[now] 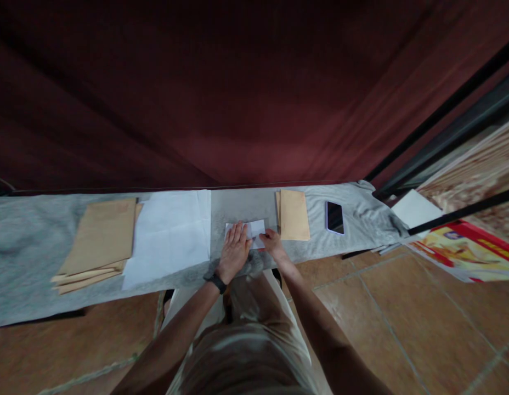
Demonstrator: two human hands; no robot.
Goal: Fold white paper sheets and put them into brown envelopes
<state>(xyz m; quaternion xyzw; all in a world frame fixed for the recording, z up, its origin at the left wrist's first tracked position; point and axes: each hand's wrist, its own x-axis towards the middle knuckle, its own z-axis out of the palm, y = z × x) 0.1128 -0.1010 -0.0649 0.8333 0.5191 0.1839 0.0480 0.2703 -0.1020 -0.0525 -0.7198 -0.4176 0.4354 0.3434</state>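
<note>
A small white folded paper [256, 226] lies on the grey cloth in front of me. My left hand [234, 251] rests flat across its left part, fingers stretched out and pressing down. At the paper's right end, my right hand [272, 243] has its fingers curled and pinches the edge near the lower corner. A thin reddish strip shows along the paper's lower edge; I cannot make out what it is. Just right of my right hand lies a short stack of tan envelopes [294, 215]. Large white paper sheets [170, 233] lie to the left.
Larger brown envelopes [104, 233] are stacked at the left. A phone [335, 218] lies at the right on the grey cloth [363, 219]. A dark red curtain [254, 109] hangs behind the narrow table. Black bars and a colourful box [472, 249] stand at the right.
</note>
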